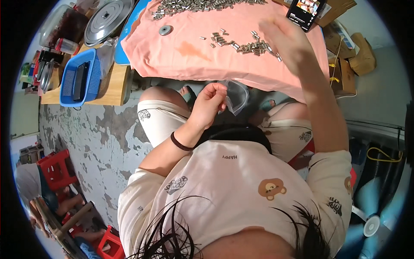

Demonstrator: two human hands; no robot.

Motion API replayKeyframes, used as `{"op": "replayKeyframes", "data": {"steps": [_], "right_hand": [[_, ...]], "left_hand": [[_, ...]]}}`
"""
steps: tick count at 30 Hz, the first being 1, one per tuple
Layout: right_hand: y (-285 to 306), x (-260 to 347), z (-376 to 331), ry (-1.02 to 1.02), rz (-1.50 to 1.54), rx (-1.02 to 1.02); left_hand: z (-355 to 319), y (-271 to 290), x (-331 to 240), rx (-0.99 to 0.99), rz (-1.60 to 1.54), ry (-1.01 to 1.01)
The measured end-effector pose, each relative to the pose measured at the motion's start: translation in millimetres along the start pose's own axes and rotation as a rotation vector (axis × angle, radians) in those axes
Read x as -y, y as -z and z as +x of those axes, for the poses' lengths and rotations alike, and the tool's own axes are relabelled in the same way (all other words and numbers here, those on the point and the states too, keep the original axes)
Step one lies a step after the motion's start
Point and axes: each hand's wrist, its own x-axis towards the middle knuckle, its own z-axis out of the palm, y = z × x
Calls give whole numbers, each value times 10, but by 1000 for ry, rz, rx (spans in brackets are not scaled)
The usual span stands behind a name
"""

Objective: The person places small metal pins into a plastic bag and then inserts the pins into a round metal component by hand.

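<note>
My left hand (210, 102) is closed in a pinch on the rim of a clear plastic bag (237, 98), which hangs over my lap below the table's near edge. My right hand (286, 41) is above the right end of a loose cluster of small silver metal cylinders (254, 47); motion smears its fingers, so what they hold, if anything, does not show. The cylinders lie on a pink cloth (166, 60) over the table. Farther back is a larger heap of the same cylinders (198, 6).
A round metal disc (165, 30) lies on the cloth's left side. At the back right a phone (304, 13) leans by cardboard boxes (343, 80). To my left are a blue basket (65, 88) and a metal lid (108, 19). A fan (371, 226) spins at lower right.
</note>
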Motion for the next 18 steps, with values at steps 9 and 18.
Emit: {"op": "replayKeyframes", "data": {"steps": [9, 18], "right_hand": [[-751, -738, -997, -981, 931, 417], [-1118, -961, -1005, -1082, 839, 305]], "left_hand": [[-20, -47, 95, 143, 161, -100], [-124, -150, 246, 196, 410, -52]]}}
